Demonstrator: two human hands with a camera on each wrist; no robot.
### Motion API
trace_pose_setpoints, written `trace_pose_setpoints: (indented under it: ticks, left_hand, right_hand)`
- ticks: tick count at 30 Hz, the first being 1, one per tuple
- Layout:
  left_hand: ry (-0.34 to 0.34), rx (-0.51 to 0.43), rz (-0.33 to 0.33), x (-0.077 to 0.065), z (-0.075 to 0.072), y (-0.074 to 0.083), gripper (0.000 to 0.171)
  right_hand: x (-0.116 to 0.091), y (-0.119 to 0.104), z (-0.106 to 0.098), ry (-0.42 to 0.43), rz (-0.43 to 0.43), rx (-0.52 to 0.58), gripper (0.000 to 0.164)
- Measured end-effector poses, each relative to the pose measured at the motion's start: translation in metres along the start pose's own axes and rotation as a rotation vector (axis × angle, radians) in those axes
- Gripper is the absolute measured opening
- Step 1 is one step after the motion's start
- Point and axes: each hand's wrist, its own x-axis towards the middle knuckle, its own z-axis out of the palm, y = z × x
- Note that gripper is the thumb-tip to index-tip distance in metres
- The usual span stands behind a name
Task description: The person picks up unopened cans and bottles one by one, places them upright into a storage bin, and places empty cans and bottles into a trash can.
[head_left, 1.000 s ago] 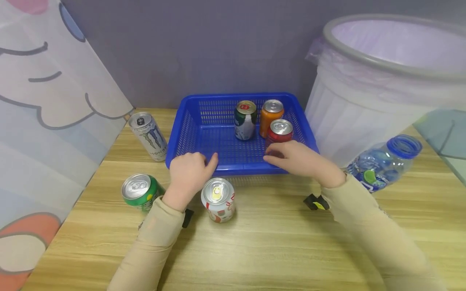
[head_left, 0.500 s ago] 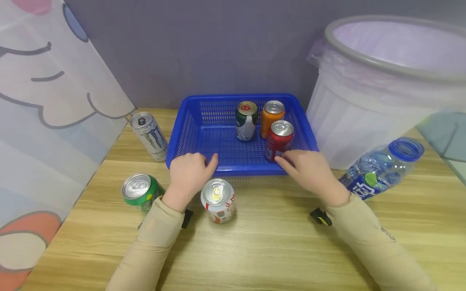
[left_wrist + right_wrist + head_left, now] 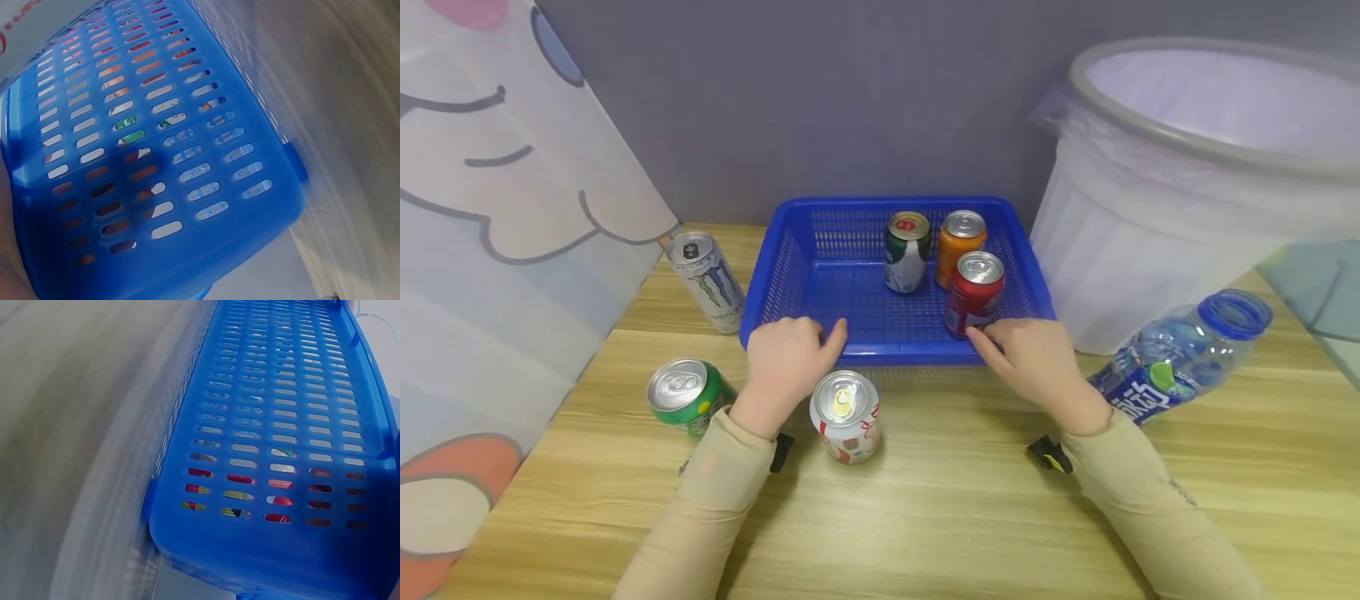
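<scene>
A blue plastic basket [image 3: 895,355] with slotted walls stands at the centre of the head view. My left hand [image 3: 785,360] grips its front rim on the left, thumb pointing up. On the rim's right end is my right hand [image 3: 1037,363], just in front of a red can [image 3: 976,292]. Both wrist views show finger-coloured patches through the slots of the basket wall [image 3: 187,250], so the fingers are hooked inside. Behind the red can stand an orange can [image 3: 959,243] and a green-and-white can [image 3: 907,254], all upright in the basket.
In front of the basket stands a white can [image 3: 850,429]. To the left are a green can [image 3: 688,396] and a tall Monster can [image 3: 711,283]. A lined white bin [image 3: 1120,225] and a tilted blue-capped bottle [image 3: 1172,367] occupy the right side of the wooden table [image 3: 940,500].
My right hand has drawn back from the red can onto the basket's front rim, uncovering the can. The left hand has stayed on the rim.
</scene>
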Motion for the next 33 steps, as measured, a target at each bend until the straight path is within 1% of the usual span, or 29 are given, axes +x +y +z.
trace_pose_setpoints:
  ticks: [5, 9, 12, 17, 22, 25, 29, 31, 33]
  left_hand:
    - [-0.012, -0.004, -0.011, 0.0, -0.001, -0.001, 0.057]
    - [-0.017, -0.013, -0.002, 0.0, -0.001, -0.001, 0.057]
    - [-0.049, -0.023, 0.002, 0.0, -0.003, -0.002, 0.057]
    - [-0.118, -0.045, 0.007, 0.001, -0.008, -0.002, 0.057]
    - [-0.164, -0.098, 0.025, 0.003, -0.012, -0.004, 0.053]
    - [-0.156, -0.205, 0.042, 0.001, -0.016, -0.006, 0.046]
    - [-0.09, -0.413, 0.063, -0.004, -0.022, -0.007, 0.031]
    - [-0.056, -0.518, 0.085, -0.007, -0.024, -0.006, 0.026]
    - [-0.039, -0.622, 0.11, -0.011, -0.026, -0.004, 0.023]
  right_hand:
    - [0.001, 0.0, 0.001, 0.014, -0.005, 0.0, 0.056]
    - [0.001, 0.0, 0.002, 0.045, -0.024, 0.0, 0.061]
    - [0.001, 0.0, 0.003, 0.056, -0.03, 0.002, 0.059]
    - [0.0, 0.0, 0.002, 0.055, -0.023, 0.017, 0.051]
    - [0.0, 0.0, 0.002, 0.06, -0.014, 0.034, 0.05]
    - [0.0, 0.001, 0.002, 0.057, -0.01, 0.04, 0.049]
    - [0.001, 0.001, 0.002, 0.055, -0.006, 0.042, 0.048]
    - [0.001, 0.001, 0.002, 0.056, -0.004, 0.042, 0.047]
    - [0.0, 0.0, 0.002, 0.057, 0.0, 0.039, 0.045]
